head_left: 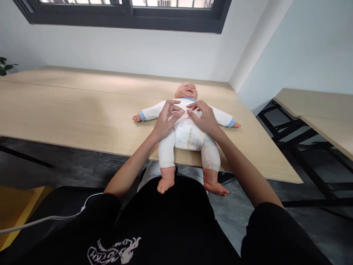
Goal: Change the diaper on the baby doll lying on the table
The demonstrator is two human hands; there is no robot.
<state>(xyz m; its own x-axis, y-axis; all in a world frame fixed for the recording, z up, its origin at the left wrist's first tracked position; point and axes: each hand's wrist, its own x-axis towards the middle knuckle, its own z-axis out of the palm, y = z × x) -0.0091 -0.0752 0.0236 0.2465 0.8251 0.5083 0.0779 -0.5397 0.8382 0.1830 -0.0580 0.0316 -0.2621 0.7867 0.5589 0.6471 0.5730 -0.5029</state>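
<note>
A baby doll (189, 138) in a white romper with blue cuffs lies on its back on a light wooden table (82, 110), arms spread, legs hanging over the near edge. My left hand (166, 119) rests on the doll's chest with curled fingers pinching at the cloth. My right hand (202, 117) sits beside it on the chest, fingers bent and pressing on the romper's front. Both hands meet over the middle of the chest. A diaper shows through at the doll's hips.
A second wooden table (320, 110) stands to the right across a gap with black metal frames. A white cable (41, 221) runs at lower left near a yellow object (16, 206). A plant leaf (4, 66) shows at far left.
</note>
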